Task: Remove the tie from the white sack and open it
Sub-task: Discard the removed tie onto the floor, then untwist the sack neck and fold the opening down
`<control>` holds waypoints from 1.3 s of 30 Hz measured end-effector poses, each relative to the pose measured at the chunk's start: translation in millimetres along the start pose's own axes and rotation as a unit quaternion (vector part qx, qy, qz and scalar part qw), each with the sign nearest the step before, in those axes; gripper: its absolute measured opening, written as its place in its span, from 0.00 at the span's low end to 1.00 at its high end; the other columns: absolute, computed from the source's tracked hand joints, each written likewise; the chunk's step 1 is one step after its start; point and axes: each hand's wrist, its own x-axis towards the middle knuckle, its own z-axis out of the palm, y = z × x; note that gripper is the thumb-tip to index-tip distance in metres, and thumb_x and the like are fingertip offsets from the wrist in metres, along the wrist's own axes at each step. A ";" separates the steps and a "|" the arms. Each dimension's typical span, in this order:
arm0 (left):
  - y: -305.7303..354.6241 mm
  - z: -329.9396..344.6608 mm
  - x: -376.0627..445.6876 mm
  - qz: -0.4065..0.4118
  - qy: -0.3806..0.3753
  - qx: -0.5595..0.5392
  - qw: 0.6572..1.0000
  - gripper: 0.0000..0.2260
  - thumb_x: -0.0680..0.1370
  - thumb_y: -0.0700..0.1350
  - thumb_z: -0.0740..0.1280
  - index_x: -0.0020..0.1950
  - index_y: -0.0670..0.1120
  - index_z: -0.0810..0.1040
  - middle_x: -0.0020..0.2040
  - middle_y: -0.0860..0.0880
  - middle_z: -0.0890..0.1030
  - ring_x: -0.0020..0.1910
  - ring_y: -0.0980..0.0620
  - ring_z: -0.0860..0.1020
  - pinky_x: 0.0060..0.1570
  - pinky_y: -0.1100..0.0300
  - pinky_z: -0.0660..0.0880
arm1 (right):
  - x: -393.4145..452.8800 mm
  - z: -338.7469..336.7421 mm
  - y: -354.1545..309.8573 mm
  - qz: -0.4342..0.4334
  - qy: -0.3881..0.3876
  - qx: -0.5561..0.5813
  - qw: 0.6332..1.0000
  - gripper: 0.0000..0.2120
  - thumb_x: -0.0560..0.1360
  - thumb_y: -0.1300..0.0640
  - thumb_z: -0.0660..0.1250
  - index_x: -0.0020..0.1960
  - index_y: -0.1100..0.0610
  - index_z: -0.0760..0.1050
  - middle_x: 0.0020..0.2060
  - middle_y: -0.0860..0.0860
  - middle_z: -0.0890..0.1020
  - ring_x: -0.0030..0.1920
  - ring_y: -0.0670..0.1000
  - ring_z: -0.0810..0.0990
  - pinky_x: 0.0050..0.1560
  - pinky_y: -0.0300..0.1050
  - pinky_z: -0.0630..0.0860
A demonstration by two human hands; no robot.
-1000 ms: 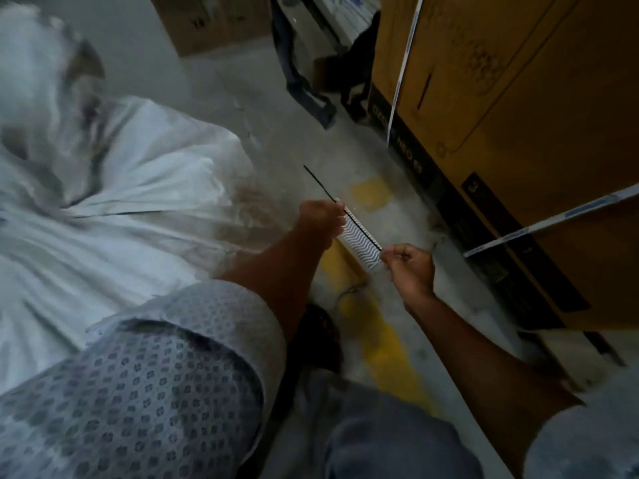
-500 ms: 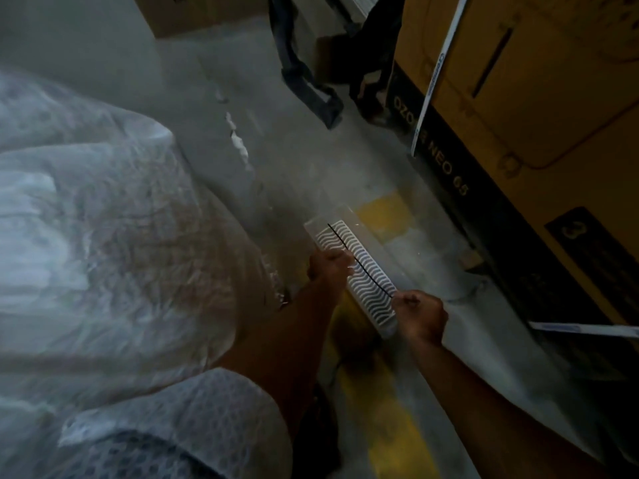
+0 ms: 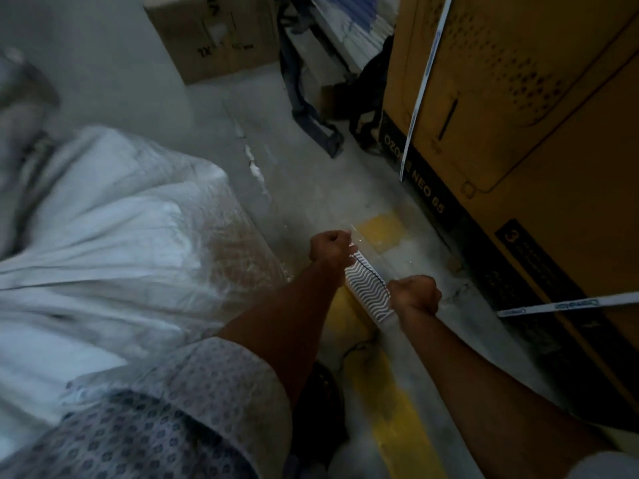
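The white sack [image 3: 114, 243] fills the left of the head view, crumpled and dusty, lying on the floor. To its right, over the floor, my left hand [image 3: 330, 248] and my right hand [image 3: 415, 293] are both closed into fists. A thin black tie [image 3: 370, 271] stretches between them, one end in each fist. Beneath the tie a clear plastic packet with a white wavy-patterned insert [image 3: 368, 292] hangs between my hands. Neither hand touches the sack.
A large yellow carton [image 3: 536, 140] with white strapping stands along the right. A brown cardboard box [image 3: 214, 39] sits at the back, with a dark metal frame [image 3: 304, 108] beside it. Grey concrete floor with a yellow painted line [image 3: 390, 409] runs below my hands.
My hands have drawn closer together and the visible length of tie between them is shorter; its free end past the left hand no longer shows. The camera has swung, bringing the sack further into view.
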 end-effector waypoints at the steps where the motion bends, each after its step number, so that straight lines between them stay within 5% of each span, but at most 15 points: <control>1: 15.2 -3.2 -12.3 0.010 -0.004 -0.003 1.000 0.09 0.81 0.41 0.66 0.41 0.40 0.77 0.35 0.45 0.79 0.26 0.55 0.79 0.19 0.68 0.70 | -12.3 -9.6 -9.5 -0.013 0.000 0.019 1.000 0.13 0.71 0.53 0.73 0.48 0.63 0.84 0.48 0.60 0.85 0.49 0.61 0.83 0.41 0.45 0.72; 4: 65.9 -20.3 -50.5 0.048 -0.003 -0.012 0.999 0.10 0.82 0.44 0.64 0.44 0.40 0.79 0.35 0.45 0.80 0.30 0.51 0.78 0.20 0.68 0.68 | -57.0 -32.7 -43.6 -0.078 -0.015 0.052 0.995 0.15 0.70 0.49 0.69 0.41 0.61 0.84 0.41 0.59 0.86 0.45 0.60 0.83 0.39 0.43 0.71; 8: 147.5 -53.9 -103.0 0.098 -0.002 -0.035 0.995 0.14 0.84 0.46 0.61 0.40 0.43 0.76 0.35 0.45 0.77 0.26 0.54 0.76 0.19 0.69 0.67 | -133.9 -51.8 -104.4 -0.170 -0.036 0.128 0.976 0.16 0.66 0.48 0.68 0.30 0.60 0.79 0.30 0.56 0.84 0.35 0.61 0.83 0.38 0.53 0.82; 15: 292.4 -160.5 -185.9 0.228 0.063 -0.056 0.970 0.12 0.83 0.47 0.62 0.46 0.40 0.79 0.36 0.44 0.78 0.28 0.51 0.76 0.20 0.67 0.70 | -283.5 -35.4 -203.3 -0.309 -0.113 0.174 0.928 0.16 0.69 0.48 0.67 0.31 0.60 0.77 0.29 0.56 0.84 0.27 0.56 0.81 0.33 0.53 0.80; 18: 334.9 -233.5 -201.7 0.289 0.159 0.008 0.944 0.14 0.79 0.51 0.66 0.41 0.42 0.83 0.36 0.45 0.84 0.35 0.45 0.81 0.33 0.59 0.79 | -347.2 -15.5 -236.2 -0.342 -0.159 0.176 0.909 0.14 0.71 0.48 0.68 0.32 0.57 0.76 0.32 0.57 0.85 0.26 0.53 0.81 0.30 0.47 0.78; 21: 350.1 -315.5 -213.0 0.384 0.301 0.253 0.835 0.12 0.76 0.52 0.65 0.52 0.48 0.84 0.50 0.47 0.86 0.54 0.45 0.81 0.55 0.55 0.77 | -396.3 13.6 -265.1 -0.376 -0.181 0.177 0.891 0.13 0.68 0.45 0.69 0.38 0.56 0.79 0.35 0.54 0.85 0.36 0.55 0.85 0.40 0.53 0.84; 24: 345.4 -387.3 -218.9 0.405 0.432 0.432 0.680 0.18 0.77 0.54 0.63 0.65 0.52 0.77 0.62 0.47 0.79 0.65 0.43 0.73 0.64 0.47 0.67 | -430.9 48.2 -292.2 -0.422 -0.160 0.156 0.879 0.14 0.70 0.44 0.71 0.49 0.53 0.80 0.46 0.52 0.85 0.48 0.54 0.83 0.52 0.48 0.80; 25: 342.4 -407.0 -213.2 0.390 0.457 0.448 0.662 0.21 0.77 0.56 0.63 0.68 0.51 0.74 0.65 0.46 0.77 0.67 0.42 0.71 0.66 0.45 0.64 | -439.1 59.4 -300.1 -0.444 -0.150 0.149 0.871 0.15 0.71 0.45 0.71 0.52 0.53 0.79 0.49 0.51 0.84 0.50 0.53 0.82 0.53 0.47 0.78; 27: 337.0 -436.6 -203.4 0.324 0.459 0.434 0.705 0.26 0.78 0.62 0.59 0.71 0.49 0.70 0.67 0.43 0.76 0.68 0.40 0.70 0.69 0.43 0.61 | -452.0 80.2 -313.7 -0.489 -0.130 0.128 0.853 0.14 0.74 0.48 0.68 0.56 0.55 0.77 0.53 0.52 0.82 0.55 0.54 0.80 0.56 0.47 0.76; 30: 332.2 -470.5 -183.2 0.196 0.377 0.262 0.866 0.39 0.77 0.71 0.42 0.67 0.46 0.76 0.63 0.42 0.80 0.64 0.40 0.75 0.69 0.42 0.65 | -460.1 105.5 -329.8 -0.545 -0.121 0.069 0.827 0.13 0.79 0.53 0.61 0.62 0.55 0.75 0.61 0.54 0.79 0.62 0.57 0.76 0.61 0.49 0.72; 32: 322.4 -480.7 -180.2 0.162 0.303 0.174 0.923 0.41 0.77 0.71 0.40 0.60 0.45 0.82 0.58 0.44 0.81 0.60 0.42 0.77 0.65 0.44 0.71 | -457.6 112.3 -339.9 -0.592 -0.133 -0.004 0.795 0.16 0.80 0.56 0.58 0.67 0.55 0.72 0.66 0.54 0.76 0.67 0.57 0.73 0.65 0.49 0.70; 36: 296.7 -493.2 -181.8 0.235 0.186 0.217 0.929 0.20 0.78 0.59 0.64 0.39 0.44 0.81 0.34 0.47 0.80 0.37 0.46 0.80 0.39 0.56 0.77 | -448.2 113.5 -351.0 -0.714 -0.149 -0.202 0.654 0.34 0.70 0.67 0.64 0.75 0.53 0.63 0.73 0.54 0.68 0.74 0.57 0.65 0.72 0.51 0.62; 39: 291.6 -499.8 -191.0 0.308 0.083 0.243 0.916 0.12 0.77 0.52 0.71 0.49 0.44 0.86 0.37 0.50 0.81 0.33 0.54 0.76 0.31 0.65 0.72 | -448.0 109.7 -352.0 -0.759 -0.121 -0.308 0.560 0.35 0.69 0.65 0.68 0.73 0.47 0.65 0.77 0.49 0.62 0.79 0.55 0.51 0.76 0.58 0.48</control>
